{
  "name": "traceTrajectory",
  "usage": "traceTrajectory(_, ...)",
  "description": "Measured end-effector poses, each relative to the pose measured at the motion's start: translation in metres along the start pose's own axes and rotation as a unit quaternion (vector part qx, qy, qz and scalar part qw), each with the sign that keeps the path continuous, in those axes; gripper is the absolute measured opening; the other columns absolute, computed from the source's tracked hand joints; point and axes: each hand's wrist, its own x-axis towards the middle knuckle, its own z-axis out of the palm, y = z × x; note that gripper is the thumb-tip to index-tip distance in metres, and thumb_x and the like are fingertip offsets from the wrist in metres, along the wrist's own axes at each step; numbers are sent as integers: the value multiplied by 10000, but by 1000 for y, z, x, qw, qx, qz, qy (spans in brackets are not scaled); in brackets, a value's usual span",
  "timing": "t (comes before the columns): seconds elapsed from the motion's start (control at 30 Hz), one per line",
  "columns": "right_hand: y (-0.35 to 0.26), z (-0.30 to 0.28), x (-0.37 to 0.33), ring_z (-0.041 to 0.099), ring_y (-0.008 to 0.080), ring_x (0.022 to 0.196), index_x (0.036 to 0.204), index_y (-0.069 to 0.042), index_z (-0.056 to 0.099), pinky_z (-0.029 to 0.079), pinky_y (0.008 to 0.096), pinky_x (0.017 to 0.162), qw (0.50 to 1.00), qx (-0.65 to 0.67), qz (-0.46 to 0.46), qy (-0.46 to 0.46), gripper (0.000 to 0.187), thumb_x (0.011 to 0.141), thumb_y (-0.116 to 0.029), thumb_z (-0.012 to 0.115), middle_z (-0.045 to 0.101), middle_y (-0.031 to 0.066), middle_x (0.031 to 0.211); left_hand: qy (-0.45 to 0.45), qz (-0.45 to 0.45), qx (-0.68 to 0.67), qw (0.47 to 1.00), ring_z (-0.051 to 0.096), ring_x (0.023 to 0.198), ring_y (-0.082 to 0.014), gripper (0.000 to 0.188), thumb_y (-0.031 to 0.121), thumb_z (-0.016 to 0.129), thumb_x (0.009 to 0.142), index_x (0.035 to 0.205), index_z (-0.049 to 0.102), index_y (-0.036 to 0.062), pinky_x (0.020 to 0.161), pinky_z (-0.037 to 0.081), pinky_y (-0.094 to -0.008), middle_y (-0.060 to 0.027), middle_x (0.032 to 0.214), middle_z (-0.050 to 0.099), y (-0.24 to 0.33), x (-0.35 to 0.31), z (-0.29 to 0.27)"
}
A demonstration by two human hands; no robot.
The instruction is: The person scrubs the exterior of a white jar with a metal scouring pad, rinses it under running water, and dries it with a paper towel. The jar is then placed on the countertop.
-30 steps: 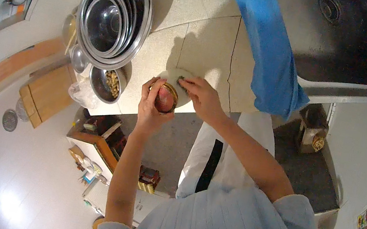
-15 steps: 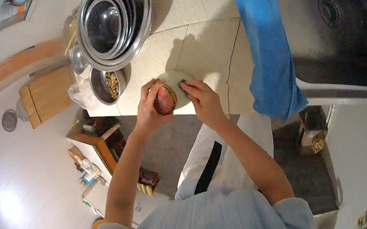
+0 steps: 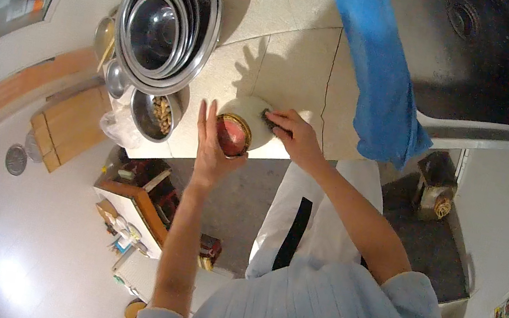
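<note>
A pale, rounded jar (image 3: pixel 253 111) lies tilted at the counter's near edge, its gold-rimmed, reddish round end (image 3: pixel 231 136) turned toward me. Whether that end is a lid or an opening is unclear. My left hand (image 3: pixel 211 151) holds the jar by this end, thumb below the rim and fingers stretched along its left side. With the fingertips of my right hand (image 3: pixel 295 138) I pinch a small dark scouring pad (image 3: pixel 268 120) against the right side of the jar's body. The far underside of the jar is hidden.
Nested steel bowls (image 3: pixel 155 29) stand at the left, with a small steel bowl of brownish pieces (image 3: pixel 156 116) and a clear plastic bag (image 3: pixel 120 127) nearer me. A blue cloth (image 3: pixel 384 80) hangs over the edge beside the sink (image 3: pixel 480 76). A wooden board (image 3: pixel 68 126) is farther left.
The fingers of my left hand have straightened from their curl over the rim. My right hand and the scouring pad have shifted slightly right and down. The whole view has shifted slightly.
</note>
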Motion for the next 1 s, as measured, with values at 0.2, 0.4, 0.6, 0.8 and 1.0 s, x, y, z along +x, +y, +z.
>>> traceTrajectory(0.2,-34,7,-19,602,263,952,1060,-91,648,496,339,814,995,-24,-92,35,288,772,-102,634,607,91,1079,104,-126,-24,986,424,1161,-325,990,52,788,518,1360,268,50,968,400,-392,-170,1242,371,13,-20,27)
traceTrajectory(0.4,-36,15,-5,593,285,961,1022,-71,656,486,361,826,991,-38,-118,44,242,796,-64,572,606,96,1074,88,-99,-17,991,494,1095,-329,795,74,741,553,1271,400,49,920,439,-392,-156,1190,447,11,-17,13)
traceTrajectory(0.6,-46,24,57,576,277,965,1054,-75,645,466,341,838,971,-137,-168,-104,271,806,-46,538,597,89,1082,35,-72,1,997,475,1110,-327,829,59,753,538,1284,390,57,936,421,-399,-153,1198,443,5,-18,11)
traceTrajectory(0.8,-27,14,2,570,252,986,1067,-89,644,462,344,847,990,-52,-120,-55,267,824,-71,533,592,92,1092,38,-61,4,997,497,1106,-326,866,38,758,500,1286,398,93,908,462,-389,-144,1221,446,-4,-24,5)
traceTrajectory(1.0,-38,22,38,569,251,994,1082,-94,640,467,334,835,978,-111,-163,-71,273,824,-74,552,598,83,1075,24,-61,4,998,492,1122,-327,897,27,767,482,1293,392,96,923,460,-387,-142,1243,439,3,-19,3)
